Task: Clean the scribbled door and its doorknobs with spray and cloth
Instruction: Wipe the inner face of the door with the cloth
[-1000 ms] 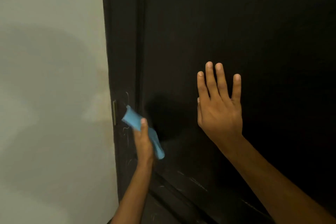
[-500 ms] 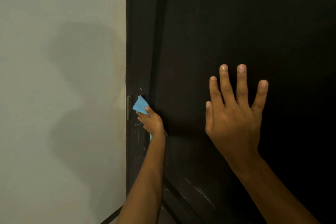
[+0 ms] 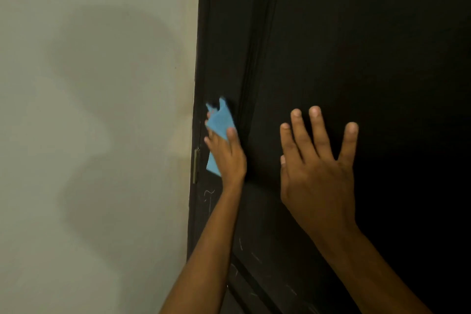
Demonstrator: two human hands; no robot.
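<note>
The dark door (image 3: 356, 46) fills the right of the head view. My left hand (image 3: 226, 155) holds a light blue cloth (image 3: 219, 121) against the door's left stile, thumb over the cloth. Faint white scribbles (image 3: 209, 194) show just below that hand, with more lower down on the door. My right hand (image 3: 318, 160) lies flat on the door panel with its fingers spread and straight. No doorknob and no spray bottle are in view.
A pale wall (image 3: 96, 135) takes up the left half, with soft shadows on it. A small brass plate (image 3: 195, 166) sits on the door's left edge beside my left hand.
My left hand has slid the cloth upward along the door's left stile, uncovering scribbles below it. The view has shifted, so the door edge sits further right. My right hand stays flat on the panel.
</note>
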